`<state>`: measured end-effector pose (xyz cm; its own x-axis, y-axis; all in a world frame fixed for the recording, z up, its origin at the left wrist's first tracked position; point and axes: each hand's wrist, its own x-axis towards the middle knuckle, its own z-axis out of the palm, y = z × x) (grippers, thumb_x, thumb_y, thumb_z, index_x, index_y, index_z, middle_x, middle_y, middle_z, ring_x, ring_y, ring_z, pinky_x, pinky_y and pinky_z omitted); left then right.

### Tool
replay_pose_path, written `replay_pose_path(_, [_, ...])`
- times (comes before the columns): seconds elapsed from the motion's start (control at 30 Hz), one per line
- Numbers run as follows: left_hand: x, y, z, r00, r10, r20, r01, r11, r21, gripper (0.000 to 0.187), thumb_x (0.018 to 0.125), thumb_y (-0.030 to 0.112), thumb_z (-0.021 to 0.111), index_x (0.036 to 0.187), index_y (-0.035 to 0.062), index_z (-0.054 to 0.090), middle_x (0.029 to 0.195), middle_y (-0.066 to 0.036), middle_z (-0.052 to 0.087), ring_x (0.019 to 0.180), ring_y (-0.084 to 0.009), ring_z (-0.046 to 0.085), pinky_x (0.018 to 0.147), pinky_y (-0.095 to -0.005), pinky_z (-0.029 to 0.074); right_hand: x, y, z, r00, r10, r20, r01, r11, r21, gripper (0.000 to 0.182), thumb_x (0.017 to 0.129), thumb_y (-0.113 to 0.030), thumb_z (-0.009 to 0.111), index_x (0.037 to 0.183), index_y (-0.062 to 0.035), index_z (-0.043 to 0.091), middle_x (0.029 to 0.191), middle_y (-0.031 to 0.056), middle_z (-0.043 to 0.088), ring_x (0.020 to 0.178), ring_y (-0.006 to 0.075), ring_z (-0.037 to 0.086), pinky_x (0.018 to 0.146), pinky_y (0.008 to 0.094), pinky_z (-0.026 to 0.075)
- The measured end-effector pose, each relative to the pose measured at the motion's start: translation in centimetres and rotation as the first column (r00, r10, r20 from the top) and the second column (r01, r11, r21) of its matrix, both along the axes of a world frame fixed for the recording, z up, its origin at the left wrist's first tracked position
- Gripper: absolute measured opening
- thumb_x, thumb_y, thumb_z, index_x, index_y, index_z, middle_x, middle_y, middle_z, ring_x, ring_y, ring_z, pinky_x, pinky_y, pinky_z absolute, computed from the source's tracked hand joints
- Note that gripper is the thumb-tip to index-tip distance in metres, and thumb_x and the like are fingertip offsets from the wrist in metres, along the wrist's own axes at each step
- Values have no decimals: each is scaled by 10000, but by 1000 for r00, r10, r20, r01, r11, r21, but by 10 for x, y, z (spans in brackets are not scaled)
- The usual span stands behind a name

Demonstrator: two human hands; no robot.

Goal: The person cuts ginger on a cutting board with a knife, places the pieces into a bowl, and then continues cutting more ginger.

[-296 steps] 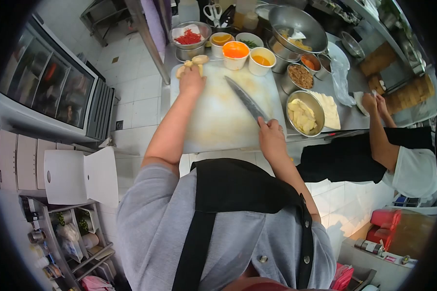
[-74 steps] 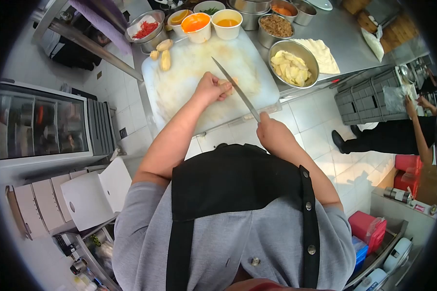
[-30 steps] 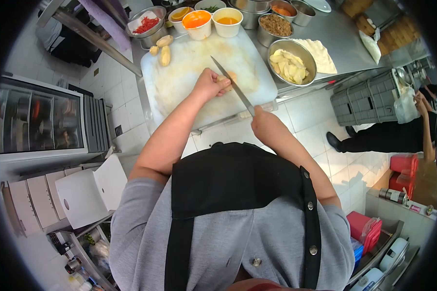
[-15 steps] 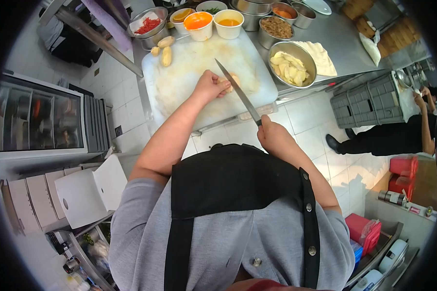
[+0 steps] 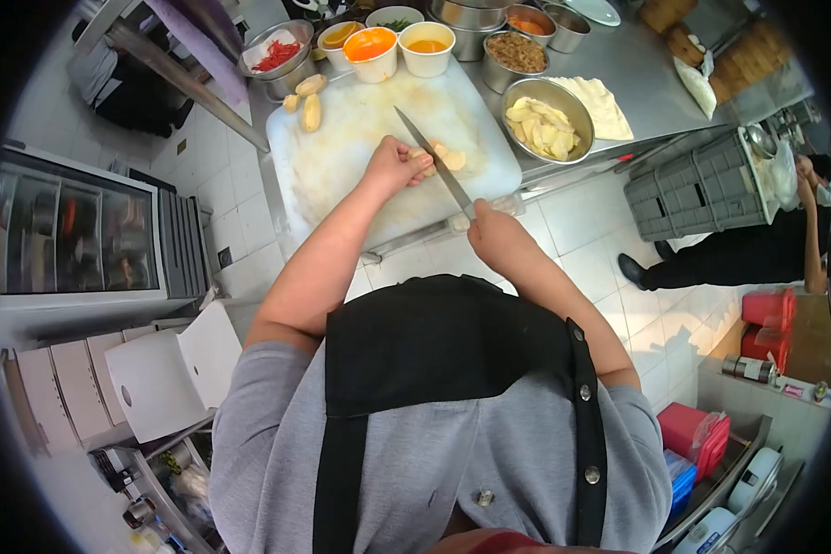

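- One pale root piece (image 5: 427, 171) is lying on the cutting board (image 5: 337, 175), the left grip (image 5: 401, 166) clamping it.
- The right grip (image 5: 495, 229) is clasping the knife (image 5: 441, 171).
- The piece is probably feeling firm, light, slick; its uncut end is suiting the hold.

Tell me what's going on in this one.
A person's left hand holds a pale piece of food on a white cutting board; the right hand holds a knife, its blade beside that piece. Cut bits lie across the blade. Three more pieces lie near the board's far left corner, and a metal bowl of slices stands to its right.
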<state>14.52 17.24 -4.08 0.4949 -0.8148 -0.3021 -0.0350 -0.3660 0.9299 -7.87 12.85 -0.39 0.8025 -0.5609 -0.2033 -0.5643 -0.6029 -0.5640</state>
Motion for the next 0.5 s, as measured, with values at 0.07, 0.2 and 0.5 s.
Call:
replay_pose_path(0.07, [0, 2, -1, 1000, 12, -19, -12, 1000, -6, 449, 837, 165, 721, 1033, -52, 380, 894, -164, 610, 696, -165, 638, 572, -281, 551, -12, 7, 12, 1000, -25, -17, 25, 999, 28, 154, 874, -100, 459, 941, 37, 483, 775, 291, 610, 771, 467, 595, 687, 529, 466])
replay_pose_path(0.2, [-2, 3, 6, 1000, 12, -17, -11, 1000, 25, 394, 856, 164, 702, 1013, -45, 407, 899, -147, 608, 730, -164, 640, 610, -275, 557, -27, 14, 32, 995, -33, -94, 38, 998, 45, 153, 877, -109, 469, 926, 36, 476, 745, 287, 605, 743, 472, 592, 666, 535, 467])
replay_pose_path(0.5, [0, 1, 2, 1000, -2, -16, 2, 1000, 18, 407, 846, 163, 713, 1010, -46, 405, 910, -153, 612, 720, -163, 643, 600, -279, 557, 0, 1, -6, 999, 17, -36, -17, 1000, -2, 148, 878, -79, 454, 920, 63, 466, 751, 298, 595, 745, 457, 589, 668, 525, 459])
